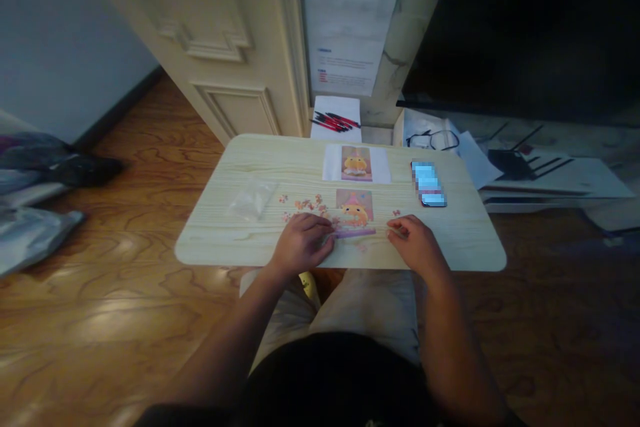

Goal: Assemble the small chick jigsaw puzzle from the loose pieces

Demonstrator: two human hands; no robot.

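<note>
A partly assembled jigsaw puzzle (354,207) with a yellow cartoon character lies in the middle of the small table. My left hand (304,241) rests at its lower left edge, fingers bent and thumb apart from them. Loose puzzle pieces (311,203) are scattered just beyond that hand, some partly covered by it. To the right of the puzzle, my right hand (414,240) has its fingertips drawn together low over the tabletop; anything between them is too small to make out. One loose piece (397,213) lies just beyond those fingertips.
A reference picture (357,164) on white paper lies behind the puzzle. A phone (429,183) is at the table's (220,240) right, a clear plastic bag (253,199) at its left. Several pens (335,122) lie on white paper beyond the far edge.
</note>
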